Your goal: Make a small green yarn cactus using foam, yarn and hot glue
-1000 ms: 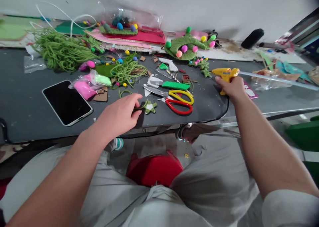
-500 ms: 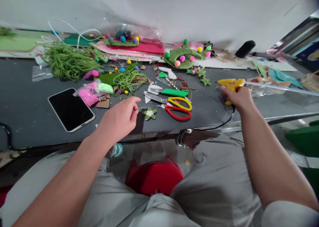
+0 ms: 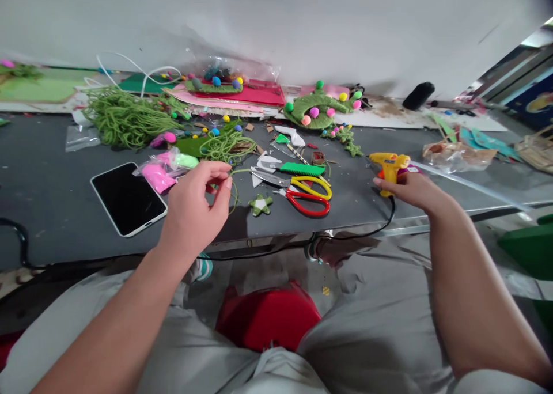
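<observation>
My left hand (image 3: 201,201) is raised over the front of the table, thumb and fingertips pinched on a thin strand of green yarn (image 3: 235,193) that curls down beside them. To its right lies a small green yarn-wrapped star (image 3: 260,205) with a pale centre. Scissors (image 3: 309,195) with one yellow and one red handle lie past the star, next to a green-handled cutter (image 3: 302,168). At the right, my right hand (image 3: 417,189) is closed around the grip of a yellow glue gun (image 3: 384,160); its fingers are partly hidden. A long clear glue stick (image 3: 470,186) sticks out behind the gun.
A phone (image 3: 128,199) and pink bagged material (image 3: 158,176) lie left. Behind are a green yarn heap (image 3: 129,117) and a yarn wreath (image 3: 313,107) with pompoms. The black cord (image 3: 354,237) hangs along the table edge. A red stool (image 3: 268,316) stands below.
My left hand has lifted and turned, drawing the yarn up; the star stays on the table. My right hand has shifted its hold on the glue gun, whose glue stick now slopes downward.
</observation>
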`<state>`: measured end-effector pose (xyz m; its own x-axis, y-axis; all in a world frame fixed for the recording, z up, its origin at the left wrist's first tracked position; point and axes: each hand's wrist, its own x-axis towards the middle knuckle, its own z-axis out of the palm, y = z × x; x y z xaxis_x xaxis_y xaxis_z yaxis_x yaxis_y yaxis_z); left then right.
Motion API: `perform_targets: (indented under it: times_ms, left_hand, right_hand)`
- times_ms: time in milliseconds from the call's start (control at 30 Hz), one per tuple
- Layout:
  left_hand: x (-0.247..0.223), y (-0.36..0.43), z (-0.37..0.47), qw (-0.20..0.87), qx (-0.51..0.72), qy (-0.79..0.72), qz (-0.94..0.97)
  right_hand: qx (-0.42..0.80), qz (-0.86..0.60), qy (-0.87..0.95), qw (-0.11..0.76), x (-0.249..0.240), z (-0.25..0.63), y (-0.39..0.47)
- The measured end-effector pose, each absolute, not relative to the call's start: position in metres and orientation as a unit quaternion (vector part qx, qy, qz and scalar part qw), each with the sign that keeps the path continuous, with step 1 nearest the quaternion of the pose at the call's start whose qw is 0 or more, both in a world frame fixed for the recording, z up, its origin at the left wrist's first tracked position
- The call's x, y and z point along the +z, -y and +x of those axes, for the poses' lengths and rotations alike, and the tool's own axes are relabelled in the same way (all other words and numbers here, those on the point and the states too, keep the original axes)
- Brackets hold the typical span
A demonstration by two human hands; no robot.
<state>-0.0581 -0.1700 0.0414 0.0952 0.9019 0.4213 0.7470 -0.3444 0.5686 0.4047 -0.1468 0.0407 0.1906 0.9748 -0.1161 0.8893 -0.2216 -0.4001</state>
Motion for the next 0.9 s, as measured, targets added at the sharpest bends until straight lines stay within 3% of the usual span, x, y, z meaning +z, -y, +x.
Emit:
perform_targets:
  times_ms: [233, 300, 400, 500, 633, 900]
  left_hand:
    - [0.04, 0.17, -0.056, 0.109, 0.431, -0.548, 0.709]
    - [0.038, 0.17, -0.053, 0.111, 0.469, -0.529, 0.698]
    - [0.036, 0.175, -0.047, 0.133, 0.498, -0.501, 0.695]
    - [0.036, 0.184, -0.039, 0.152, 0.482, -0.478, 0.719]
    - [0.034, 0.195, -0.029, 0.2, 0.449, -0.461, 0.739]
    - [0.021, 0.201, -0.025, 0.454, 0.444, -0.514, 0.576]
  right_hand:
    - [0.169, -0.803, 0.571, -0.02, 0.082, 0.366, 0.169]
    - [0.207, -0.773, 0.599, 0.022, 0.082, 0.337, 0.164]
    - [0.411, -0.61, 0.663, 0.14, 0.071, 0.278, 0.155]
    - [0.496, -0.492, 0.685, 0.207, 0.058, 0.216, 0.154]
    - [0.542, -0.421, 0.667, 0.29, 0.049, 0.164, 0.161]
    - [0.63, -0.42, 0.517, 0.399, 0.042, 0.152, 0.162]
